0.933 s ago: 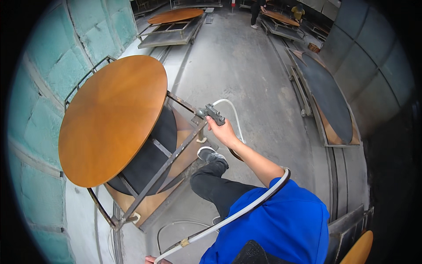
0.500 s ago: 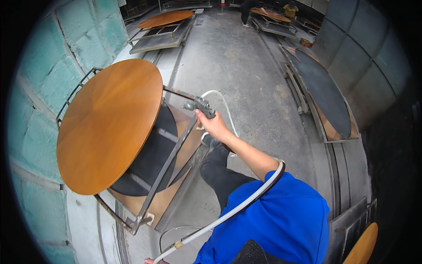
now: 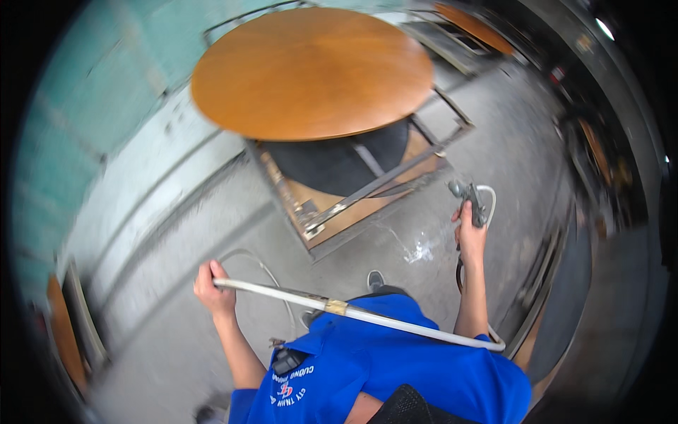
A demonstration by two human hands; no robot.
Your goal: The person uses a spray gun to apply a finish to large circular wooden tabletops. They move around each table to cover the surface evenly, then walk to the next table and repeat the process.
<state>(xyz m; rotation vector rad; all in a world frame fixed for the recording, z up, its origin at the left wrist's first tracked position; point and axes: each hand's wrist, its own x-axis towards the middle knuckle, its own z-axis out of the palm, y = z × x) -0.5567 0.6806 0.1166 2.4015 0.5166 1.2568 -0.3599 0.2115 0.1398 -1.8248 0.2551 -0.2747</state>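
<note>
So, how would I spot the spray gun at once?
Find the big orange-brown tabletop. Below and right of it, the right hand grips the spray gun. It's compact and grey, unlike the long pale hose in the left hand.

A furniture-finishing workshop is indicated by the spray gun (image 3: 472, 203) at right, the white hose (image 3: 395, 324) near, the wooden tabletop (image 3: 311, 74) supported on a metal frame (image 3: 346, 205), and the concrete floor (image 3: 367, 246).

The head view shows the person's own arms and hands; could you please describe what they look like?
The left hand and right hand are ungloved, and both forearms are bare. The short sleeves are bright blue, part of a shirt with white and red chest markings.
</note>
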